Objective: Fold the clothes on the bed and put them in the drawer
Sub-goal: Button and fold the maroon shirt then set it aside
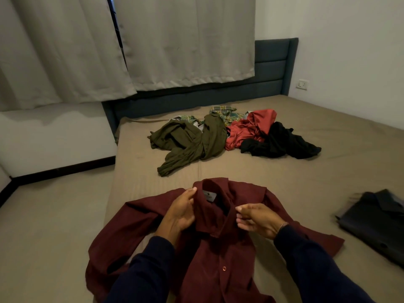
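Maroon shirt (209,248), spread front-up near the bed's (273,171) near edge, collar toward the headboard, long axis running from near edge to headboard. Left hand (182,212) and right hand (256,218) each pinching a collar side. Best to square the collar, smooth the placket, then fold.

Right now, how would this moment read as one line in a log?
step: arranging collar | left hand: holds maroon shirt collar | right hand: pinches collar | unfolded pile: waiting | dark folded shirt: done

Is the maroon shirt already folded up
No, the maroon shirt lies spread flat on the bed with both sleeves out, and both hands are at its collar.
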A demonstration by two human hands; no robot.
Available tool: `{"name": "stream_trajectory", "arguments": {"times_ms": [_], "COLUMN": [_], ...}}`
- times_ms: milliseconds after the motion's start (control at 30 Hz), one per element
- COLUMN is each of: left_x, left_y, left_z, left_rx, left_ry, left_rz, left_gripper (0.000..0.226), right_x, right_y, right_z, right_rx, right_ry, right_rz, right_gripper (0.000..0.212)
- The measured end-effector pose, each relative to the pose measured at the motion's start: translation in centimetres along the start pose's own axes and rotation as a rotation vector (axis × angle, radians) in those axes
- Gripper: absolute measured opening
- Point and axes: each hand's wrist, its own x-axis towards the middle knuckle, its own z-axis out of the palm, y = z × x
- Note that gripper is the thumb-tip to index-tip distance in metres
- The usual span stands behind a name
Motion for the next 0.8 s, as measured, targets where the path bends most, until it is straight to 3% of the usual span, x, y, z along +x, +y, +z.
{"name": "stream_trajectory", "arguments": {"times_ms": [67, 133, 267, 400, 500, 667, 733, 800], "left_x": [0.2, 0.4, 0.1, -0.4, 0.2, 0.5, 0.2, 0.3], "left_y": [-0.7, -1.2, -1.7, -1.7, -1.2, -1.0, -0.7, -0.7], "left_z": [0.1, 0.2, 0.7, 0.8, 0.3, 0.9, 1.4, 1.6], "left_rx": [0.011, 0.027, 0.022, -0.047, -0.148, -0.278, -0.225, -0.07], "left_ry": [0.009, 0.034, 0.054, 0.126, 0.172, 0.109, 0.059, 0.112], "left_rz": [0.036, 0.076, 0.128, 0.167, 0.18, 0.123, 0.181, 0.255], "left_gripper": [0.041, 0.035, 0.035, 0.031, 0.035, 0.044, 0.042, 0.064], "right_x": [-0.1, -0.3, 1.0, 0.1, -0.5, -0.8, -1.1, -1.3], "right_y": [0.2, 0.2, 1.5, 1.6, 1.4, 1.0, 0.7, 0.7], "right_z": [0.7, 2.1, 3.7, 3.6, 2.5, 2.0, 2.2, 2.4], "right_rx": [0.053, 0.06, -0.149, 0.208, 0.468, 0.933, 0.967, 0.963], "right_ry": [0.03, 0.079, 0.302, 0.072, -0.123, -0.129, -0.164, -0.209], "right_rz": [0.002, 0.006, -0.042, -0.045, -0.081, -0.166, -0.24, -0.29], "right_gripper": [0.012, 0.026, 0.038, 0.018, 0.029, 0.038, 0.042, 0.048]}}
